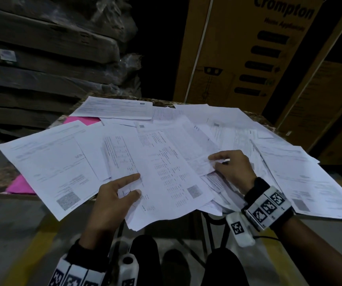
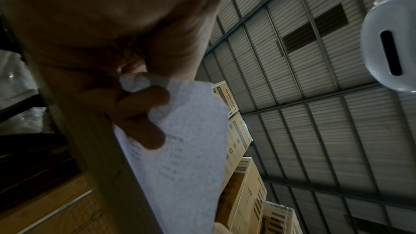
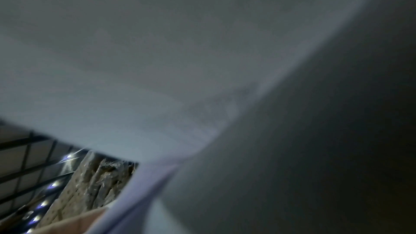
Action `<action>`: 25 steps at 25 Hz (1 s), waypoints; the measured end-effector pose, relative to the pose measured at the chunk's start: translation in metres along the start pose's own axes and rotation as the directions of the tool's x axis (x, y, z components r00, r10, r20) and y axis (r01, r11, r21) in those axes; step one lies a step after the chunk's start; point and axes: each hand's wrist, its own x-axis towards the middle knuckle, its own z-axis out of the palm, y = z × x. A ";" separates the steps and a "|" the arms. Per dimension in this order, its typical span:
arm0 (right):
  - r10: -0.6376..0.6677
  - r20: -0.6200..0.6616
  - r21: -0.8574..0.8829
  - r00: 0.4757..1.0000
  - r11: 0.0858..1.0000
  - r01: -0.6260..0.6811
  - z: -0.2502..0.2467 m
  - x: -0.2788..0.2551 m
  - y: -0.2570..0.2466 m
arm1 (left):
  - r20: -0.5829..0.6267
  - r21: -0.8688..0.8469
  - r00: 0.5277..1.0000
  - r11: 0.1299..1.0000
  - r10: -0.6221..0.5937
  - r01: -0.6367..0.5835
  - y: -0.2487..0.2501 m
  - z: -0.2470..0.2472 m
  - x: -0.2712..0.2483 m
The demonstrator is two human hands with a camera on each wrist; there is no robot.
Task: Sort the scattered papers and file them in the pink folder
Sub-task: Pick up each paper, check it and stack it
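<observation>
Many white printed papers (image 1: 48,166) lie scattered and overlapping across the table. The pink folder (image 1: 81,120) is mostly buried under them; another pink corner (image 1: 19,185) shows at the left edge. My left hand (image 1: 138,183) grips the near edge of a long printed sheet (image 1: 166,172), thumb and forefinger on top. In the left wrist view its other fingers (image 2: 144,113) curl beneath that sheet (image 2: 186,149). My right hand (image 1: 217,162) pinches the edge of a smaller sheet (image 1: 201,165) in the pile's middle. A paper (image 3: 157,60) fills the blurred right wrist view.
Tall brown Crompton cartons (image 1: 248,48) stand behind the table at the right. A stack of dark wrapped flat packs (image 1: 42,58) rises at the back left. The table's rough top (image 1: 1,176) shows at the left. My knees (image 1: 145,261) sit under the near edge.
</observation>
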 end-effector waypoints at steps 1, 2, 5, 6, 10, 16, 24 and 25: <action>0.001 -0.044 0.048 0.999 0.999 0.001 -0.001 -0.002 -0.005 | -0.003 -0.004 1.000 1.000 0.000 0.000 0.001 0.000 -0.001; -0.013 -0.086 0.071 0.996 0.997 0.019 -0.003 -0.005 -0.009 | -0.003 -0.005 1.000 1.000 0.002 -0.002 0.002 0.001 -0.001; -0.239 -0.237 -0.157 0.942 0.966 0.206 -0.014 -0.017 -0.011 | 0.006 0.013 1.000 1.000 0.018 -0.018 0.002 0.000 0.001; -0.339 -0.275 -0.262 0.900 0.927 0.269 -0.018 -0.022 -0.011 | 0.010 0.030 1.000 0.999 0.026 -0.027 0.001 -0.001 0.000; -0.552 -0.462 -0.402 0.694 0.828 0.390 -0.034 -0.045 -0.021 | 0.028 0.129 0.996 0.988 0.079 -0.082 -0.001 -0.007 0.006; -0.444 -0.630 -0.182 0.637 0.882 0.435 -0.047 -0.057 -0.023 | 0.053 0.163 0.993 0.981 0.102 -0.109 0.001 -0.006 0.009; -0.584 -0.618 -0.310 0.526 0.796 0.519 -0.054 -0.082 -0.041 | 0.053 0.244 0.992 0.962 0.117 -0.126 -0.002 -0.012 0.009; -0.605 -0.611 -0.334 0.511 0.782 0.526 -0.055 -0.083 -0.044 | 0.055 0.240 0.992 0.963 0.111 -0.121 -0.002 -0.012 0.009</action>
